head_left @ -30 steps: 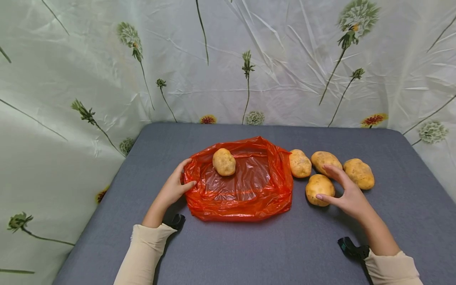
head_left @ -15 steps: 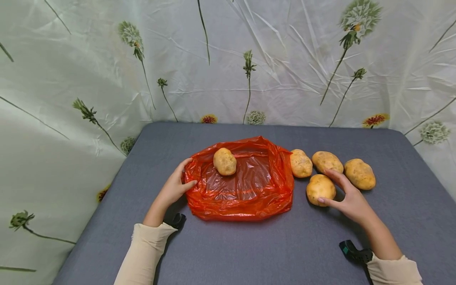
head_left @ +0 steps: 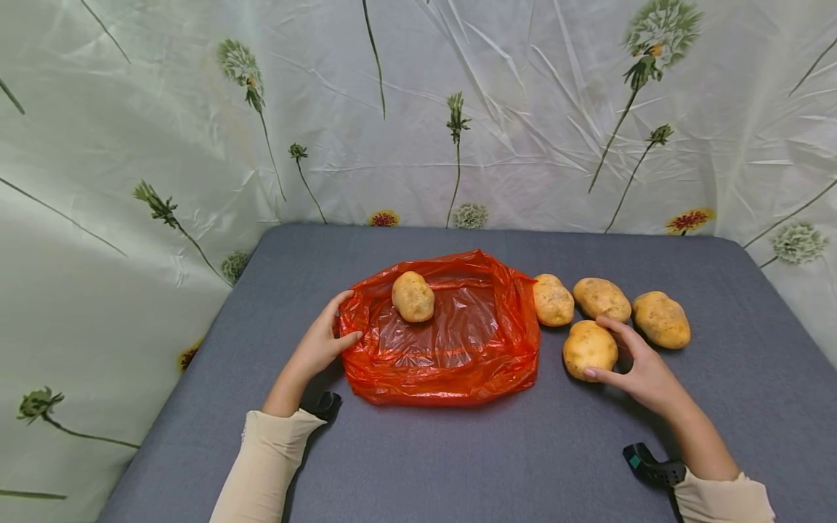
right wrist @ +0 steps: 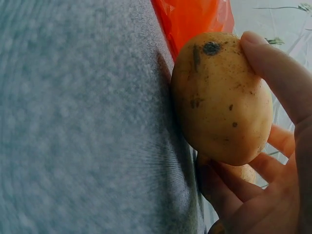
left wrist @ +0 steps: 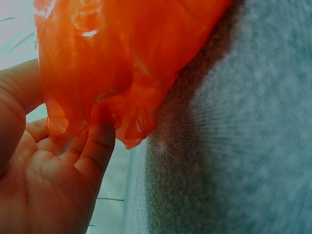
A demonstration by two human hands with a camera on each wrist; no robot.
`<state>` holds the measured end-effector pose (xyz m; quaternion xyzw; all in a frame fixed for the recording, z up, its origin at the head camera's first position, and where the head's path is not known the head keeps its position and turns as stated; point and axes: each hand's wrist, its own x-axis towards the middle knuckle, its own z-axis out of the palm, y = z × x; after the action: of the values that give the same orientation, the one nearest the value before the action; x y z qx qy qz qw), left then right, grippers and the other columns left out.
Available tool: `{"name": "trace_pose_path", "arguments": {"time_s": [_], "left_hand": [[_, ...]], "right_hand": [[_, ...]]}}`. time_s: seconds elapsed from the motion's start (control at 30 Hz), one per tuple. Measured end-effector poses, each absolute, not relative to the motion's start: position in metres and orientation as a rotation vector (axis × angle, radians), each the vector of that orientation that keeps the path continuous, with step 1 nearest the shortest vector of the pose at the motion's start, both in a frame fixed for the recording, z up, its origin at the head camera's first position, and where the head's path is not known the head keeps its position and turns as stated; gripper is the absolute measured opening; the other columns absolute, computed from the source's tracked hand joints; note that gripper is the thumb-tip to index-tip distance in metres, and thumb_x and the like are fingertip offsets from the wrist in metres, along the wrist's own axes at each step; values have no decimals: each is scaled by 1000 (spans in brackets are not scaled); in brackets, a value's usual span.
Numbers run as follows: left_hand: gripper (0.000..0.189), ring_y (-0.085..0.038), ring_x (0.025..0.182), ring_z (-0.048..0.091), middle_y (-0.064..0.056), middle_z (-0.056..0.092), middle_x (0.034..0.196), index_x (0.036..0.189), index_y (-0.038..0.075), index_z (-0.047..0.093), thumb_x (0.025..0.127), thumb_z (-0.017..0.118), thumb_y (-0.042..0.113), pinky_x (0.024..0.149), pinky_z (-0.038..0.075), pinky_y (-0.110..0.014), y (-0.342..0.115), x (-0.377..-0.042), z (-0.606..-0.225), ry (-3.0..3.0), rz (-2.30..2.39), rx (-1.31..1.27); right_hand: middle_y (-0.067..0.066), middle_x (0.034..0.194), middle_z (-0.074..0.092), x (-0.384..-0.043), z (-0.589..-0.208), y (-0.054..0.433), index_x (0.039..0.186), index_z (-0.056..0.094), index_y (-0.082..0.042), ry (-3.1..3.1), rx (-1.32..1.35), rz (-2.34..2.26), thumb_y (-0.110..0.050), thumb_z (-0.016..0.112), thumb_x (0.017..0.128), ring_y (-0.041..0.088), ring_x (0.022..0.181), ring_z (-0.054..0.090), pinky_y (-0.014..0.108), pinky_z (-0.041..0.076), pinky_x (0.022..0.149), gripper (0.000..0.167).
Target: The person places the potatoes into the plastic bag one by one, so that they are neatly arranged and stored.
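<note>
A red plastic bag (head_left: 451, 381) lies mid-table with its mouth spread wide. One potato (head_left: 413, 296) sits in its left part. My left hand (head_left: 320, 345) holds the bag's left side, thumb toward the near rim and fingers toward the far one; in the left wrist view the orange-red film (left wrist: 117, 48) hides some fingertips. Right of the bag, my right hand (head_left: 644, 370) grips a roundish potato (head_left: 588, 350) between thumb and fingers. The right wrist view shows that potato (right wrist: 222, 102) close up, with dark spots and the thumb on its upper end.
Three more potatoes lie behind the gripped one: one against the bag's right side (head_left: 553, 301), a middle one (head_left: 601, 298) and a rightmost one (head_left: 662, 319). The grey table (head_left: 484, 465) ends at a flower-printed curtain (head_left: 392, 167) behind and at the left.
My right hand has moved slightly down around the near potato; its thumb and fingers now close on it. The left hand and the bag stay in place.
</note>
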<state>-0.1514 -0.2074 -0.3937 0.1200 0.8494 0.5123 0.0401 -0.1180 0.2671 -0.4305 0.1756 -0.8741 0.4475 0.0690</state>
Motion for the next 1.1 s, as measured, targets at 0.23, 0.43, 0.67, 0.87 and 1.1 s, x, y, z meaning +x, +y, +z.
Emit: {"name": "trace_pose_path", "arguments": {"time_s": [0.23, 0.43, 0.67, 0.87, 1.1], "left_hand": [[69, -39, 115, 40, -27, 32, 133, 137, -3, 23, 80, 61, -6, 92, 35, -51, -208, -151, -394, 2619, 1557, 365], [69, -39, 115, 40, -28, 33, 132, 137, -4, 23, 80, 60, -8, 92, 35, -50, -208, -152, -394, 2603, 1569, 376], [68, -40, 115, 40, -28, 32, 132, 137, -5, 22, 80, 59, -9, 92, 35, -50, -208, -152, -394, 2588, 1583, 381], [69, -40, 114, 40, -29, 33, 131, 137, -5, 22, 79, 59, -9, 91, 36, -50, -208, -152, -393, 2589, 1584, 391], [70, -36, 112, 43, -25, 37, 130, 138, 1, 23, 80, 61, -6, 89, 38, -48, -214, -159, -409, 2579, 1599, 389]], "right_hand": [[-5, 125, 39, -117, -433, 270, 132, 37, -2, -2701, 452, 1345, -7, 77, 69, -10, 96, 43, 8, 38, 74, 74], [-9, 124, 39, -117, -434, 271, 131, 38, -3, -2674, 452, 1358, -5, 77, 68, -10, 96, 44, 8, 38, 75, 75], [-13, 122, 40, -117, -434, 269, 130, 40, -3, -2625, 469, 1377, -1, 78, 65, -7, 98, 44, 7, 36, 77, 76], [-16, 123, 40, -116, -430, 267, 132, 39, -2, -2609, 461, 1401, 1, 77, 65, -7, 100, 43, 7, 36, 77, 77], [-15, 126, 40, -116, -428, 266, 133, 38, -3, -2595, 466, 1414, 2, 77, 65, -7, 103, 42, 6, 34, 79, 78]]}}
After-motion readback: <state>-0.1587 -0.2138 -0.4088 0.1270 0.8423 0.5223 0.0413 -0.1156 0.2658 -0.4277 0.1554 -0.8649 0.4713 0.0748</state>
